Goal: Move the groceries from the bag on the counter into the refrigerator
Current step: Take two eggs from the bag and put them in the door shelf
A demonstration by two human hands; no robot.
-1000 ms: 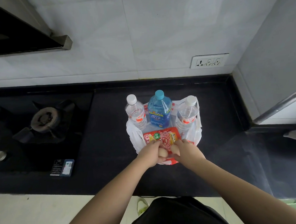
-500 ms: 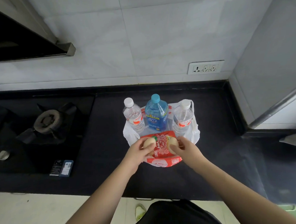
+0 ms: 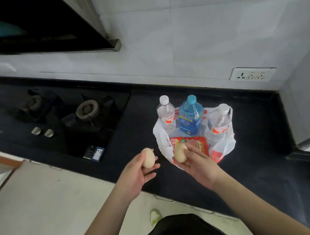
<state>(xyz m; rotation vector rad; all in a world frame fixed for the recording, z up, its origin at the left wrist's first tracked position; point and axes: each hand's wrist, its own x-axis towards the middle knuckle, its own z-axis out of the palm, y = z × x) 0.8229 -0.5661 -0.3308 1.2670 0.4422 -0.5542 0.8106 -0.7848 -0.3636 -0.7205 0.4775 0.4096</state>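
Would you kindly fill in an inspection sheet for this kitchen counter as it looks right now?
Surface: black counter, dry-looking, no spills seen.
Job's things: white plastic bag open on the counter; in it stand a clear bottle, a blue bottle and a second clear bottle, with a red packet lying in front. Refrigerator not identifiable.
Clutter: small dark card at the front edge of the gas hob.
Hands: left hand holds an egg; right hand holds a second egg, over the bag's near edge.
Cables: nothing seen.
Surroundings: wall socket, range hood, tiled wall.
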